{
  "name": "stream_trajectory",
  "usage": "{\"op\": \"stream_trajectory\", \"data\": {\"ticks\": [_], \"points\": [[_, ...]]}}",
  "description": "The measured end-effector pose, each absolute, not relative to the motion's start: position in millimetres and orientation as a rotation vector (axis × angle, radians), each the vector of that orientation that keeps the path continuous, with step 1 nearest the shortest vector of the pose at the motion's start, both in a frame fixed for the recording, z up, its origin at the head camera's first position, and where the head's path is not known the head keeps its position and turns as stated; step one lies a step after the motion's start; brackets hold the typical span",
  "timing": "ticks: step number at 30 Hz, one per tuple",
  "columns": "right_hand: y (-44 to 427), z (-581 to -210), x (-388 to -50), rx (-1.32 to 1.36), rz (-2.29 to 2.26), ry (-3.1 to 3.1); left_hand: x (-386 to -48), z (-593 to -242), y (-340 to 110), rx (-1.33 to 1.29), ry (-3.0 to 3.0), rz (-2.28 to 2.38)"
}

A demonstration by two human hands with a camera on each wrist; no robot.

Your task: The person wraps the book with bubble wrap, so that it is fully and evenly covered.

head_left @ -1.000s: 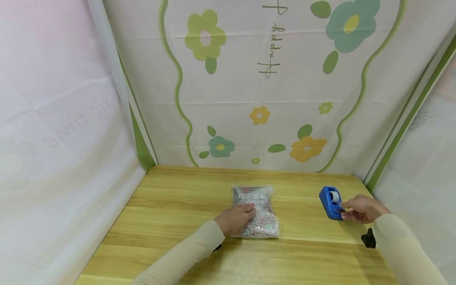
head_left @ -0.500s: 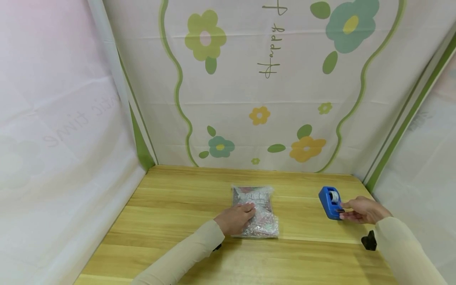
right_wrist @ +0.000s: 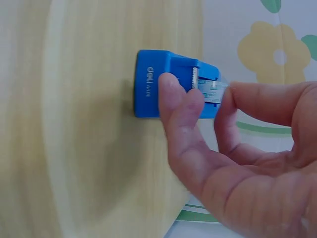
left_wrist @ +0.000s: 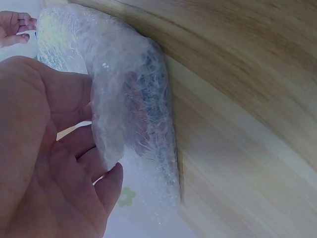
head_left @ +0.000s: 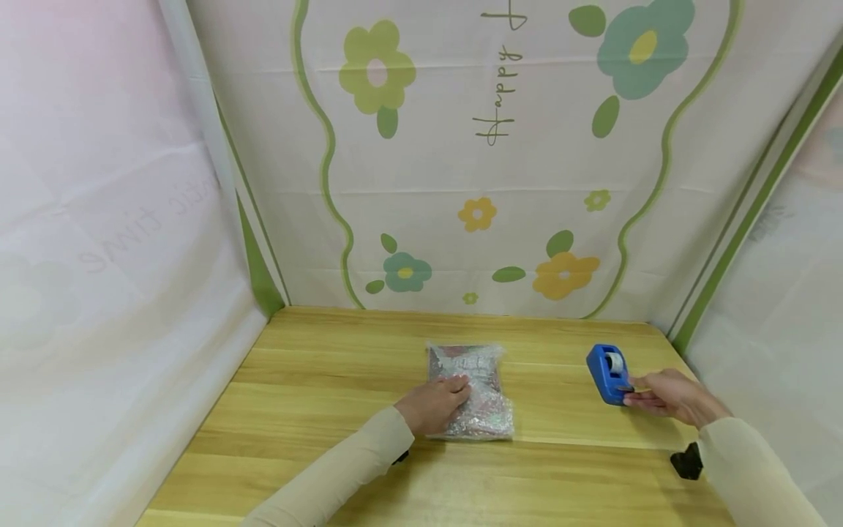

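Note:
A flat package in clear bubble wrap (head_left: 476,410) lies on the wooden table near the middle; its contents look dark and reddish through the wrap. My left hand (head_left: 435,404) rests on its left side, fingers laid over the wrap and pressing it. In the left wrist view the fingertips touch the bubble wrap (left_wrist: 131,99). At the right stands a blue tape dispenser (right_wrist: 151,91) with a roll of clear tape. My right hand (right_wrist: 237,163) pinches the tape's free end (right_wrist: 214,90) between thumb and index finger, while other fingers touch the dispenser's front.
The wooden table (head_left: 316,366) is bounded by a back cloth wall (head_left: 421,161) with printed flowers. More cloth hangs at the left (head_left: 118,219) and right. A black piece (head_left: 688,461) shows beside the right sleeve.
My right hand has shifted slightly down and its wrist has turned a little, staying at the dispenser. The left hand and package have not moved visibly; the head view has shifted slightly.

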State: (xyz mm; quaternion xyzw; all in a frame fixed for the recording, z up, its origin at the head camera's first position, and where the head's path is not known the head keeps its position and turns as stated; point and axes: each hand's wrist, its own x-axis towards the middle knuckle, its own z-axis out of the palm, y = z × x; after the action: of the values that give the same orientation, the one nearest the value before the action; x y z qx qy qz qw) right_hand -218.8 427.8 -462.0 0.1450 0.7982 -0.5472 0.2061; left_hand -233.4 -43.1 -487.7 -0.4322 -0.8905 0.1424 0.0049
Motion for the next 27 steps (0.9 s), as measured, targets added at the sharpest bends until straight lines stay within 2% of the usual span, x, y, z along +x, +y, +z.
{"op": "stream_trajectory", "data": {"ticks": [27], "points": [[435,-492,-186,0.297,-1.858,2.122,-233,-489,-43,-1.348,-2.81,0.402]]}}
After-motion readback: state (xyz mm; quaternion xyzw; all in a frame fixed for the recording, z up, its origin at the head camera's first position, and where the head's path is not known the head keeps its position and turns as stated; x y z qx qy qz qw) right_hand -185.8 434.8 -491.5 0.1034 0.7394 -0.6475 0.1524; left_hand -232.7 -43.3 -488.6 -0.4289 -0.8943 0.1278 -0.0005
